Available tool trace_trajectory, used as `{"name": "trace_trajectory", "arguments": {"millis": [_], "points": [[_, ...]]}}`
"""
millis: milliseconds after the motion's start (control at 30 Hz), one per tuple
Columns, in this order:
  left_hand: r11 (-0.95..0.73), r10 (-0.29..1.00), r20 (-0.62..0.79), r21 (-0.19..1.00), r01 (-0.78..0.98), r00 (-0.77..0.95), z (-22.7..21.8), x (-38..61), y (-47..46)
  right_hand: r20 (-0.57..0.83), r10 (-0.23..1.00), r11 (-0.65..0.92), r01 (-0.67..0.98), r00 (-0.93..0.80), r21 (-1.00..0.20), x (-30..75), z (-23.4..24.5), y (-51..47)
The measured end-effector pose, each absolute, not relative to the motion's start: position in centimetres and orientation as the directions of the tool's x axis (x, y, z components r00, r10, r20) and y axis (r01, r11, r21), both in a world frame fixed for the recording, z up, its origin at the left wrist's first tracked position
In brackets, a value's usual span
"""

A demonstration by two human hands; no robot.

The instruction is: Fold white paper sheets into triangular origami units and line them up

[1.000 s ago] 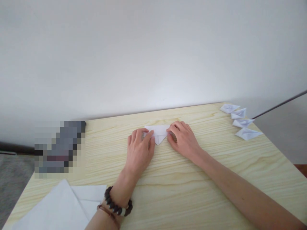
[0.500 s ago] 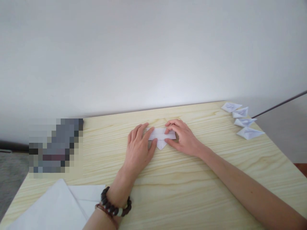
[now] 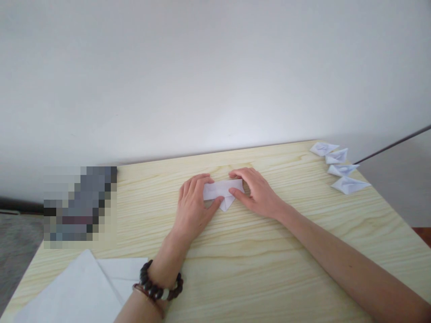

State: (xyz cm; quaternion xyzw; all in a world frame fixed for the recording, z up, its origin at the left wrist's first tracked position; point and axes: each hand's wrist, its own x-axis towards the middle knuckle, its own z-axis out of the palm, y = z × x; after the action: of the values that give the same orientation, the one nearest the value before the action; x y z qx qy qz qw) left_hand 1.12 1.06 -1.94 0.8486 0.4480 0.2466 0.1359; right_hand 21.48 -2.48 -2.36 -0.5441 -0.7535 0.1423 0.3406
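A small white folded paper piece (image 3: 220,192) lies near the far middle of the light wooden table (image 3: 269,251), a triangular tip pointing toward me. My left hand (image 3: 195,206), a dark bead bracelet on its wrist, pinches the paper's left end between thumb and fingers. My right hand (image 3: 254,190) pinches the right end, with the thumb under the fold and the fingers curled over its top edge.
Several finished white folded paper pieces (image 3: 338,168) sit in a row at the table's far right corner. White paper sheets (image 3: 84,291) lie at the near left corner. A blurred-out dark object (image 3: 79,206) stands at the left edge. A plain white wall is behind.
Both hands shifted on the paper: the upper flap has been folded down into a flat band and the fingers now grip its two ends more closely.
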Motion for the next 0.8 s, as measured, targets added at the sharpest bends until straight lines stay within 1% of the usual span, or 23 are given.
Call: {"name": "trace_trajectory", "arguments": {"millis": [300, 467, 567, 667, 733, 800], "points": [[-0.53, 0.846, 0.283, 0.536, 0.658, 0.451, -1.96, 0.95, 1.09, 0.32, 0.931, 0.34, 0.735, -0.175, -0.587, 21.56, -2.27, -2.51], [-0.497, 0.863, 0.257, 0.59, 0.636, 0.436, -1.86, 0.93, 1.09, 0.321, 0.925, 0.365, 0.713, -0.205, -0.599, 21.73, -2.07, -2.46], [-0.454, 0.876, 0.235, 0.695, 0.558, 0.421, -1.96, 0.83, 0.99, 0.333, 0.919, 0.386, 0.661, -0.213, -0.644, 21.84, -1.86, -2.42], [-0.364, 0.89, 0.168, 0.822, 0.438, 0.423, -1.94, 0.75, 0.89, 0.37, 0.903, 0.426, 0.563, -0.217, -0.708, 21.88, -1.64, -2.46], [-0.288, 0.901, 0.107, 0.872, 0.396, 0.42, -1.8, 0.75, 0.87, 0.387, 0.897, 0.441, 0.517, -0.215, -0.734, 21.87, -1.56, -2.57], [-0.228, 0.91, 0.05, 0.89, 0.394, 0.412, -1.6, 0.77, 0.89, 0.377, 0.902, 0.431, 0.493, -0.211, -0.756, 21.85, -1.54, -2.73]]}}
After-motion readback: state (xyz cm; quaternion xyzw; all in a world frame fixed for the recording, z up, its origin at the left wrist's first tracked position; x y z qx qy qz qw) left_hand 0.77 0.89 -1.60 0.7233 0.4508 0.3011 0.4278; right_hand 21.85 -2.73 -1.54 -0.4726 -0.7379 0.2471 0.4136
